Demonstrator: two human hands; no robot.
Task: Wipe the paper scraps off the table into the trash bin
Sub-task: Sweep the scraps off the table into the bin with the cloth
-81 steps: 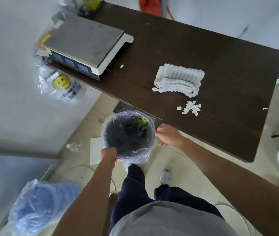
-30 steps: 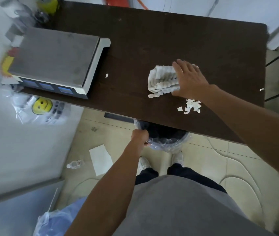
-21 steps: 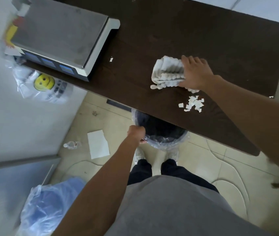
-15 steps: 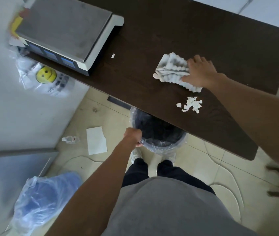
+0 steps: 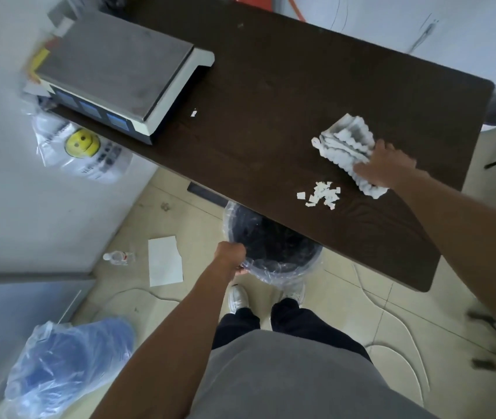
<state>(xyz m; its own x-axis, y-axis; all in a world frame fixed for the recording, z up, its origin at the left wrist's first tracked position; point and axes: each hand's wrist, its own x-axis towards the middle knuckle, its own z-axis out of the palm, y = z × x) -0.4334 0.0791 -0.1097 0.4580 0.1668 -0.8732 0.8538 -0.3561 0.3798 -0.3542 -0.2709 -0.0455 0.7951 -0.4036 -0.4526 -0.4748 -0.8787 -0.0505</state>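
You are gripping the bunched cloth (image 5: 343,146) in your right hand (image 5: 387,166), which is blurring with motion. You are shifting it rightward from its spot half a second ago, so the paper scraps (image 5: 320,195) are now lying just left of that hand, toward the trash bin (image 5: 271,240). Your left hand (image 5: 230,255) is clamping the rim under the table (image 5: 271,101) edge. Judgement: the sweep is lining up, and no scraps are moving yet.

Matt wood-grain table (image 5: 286,80); ribbed cloth (image 5: 342,143); scale top (image 5: 113,62) seemingly brushed metal.
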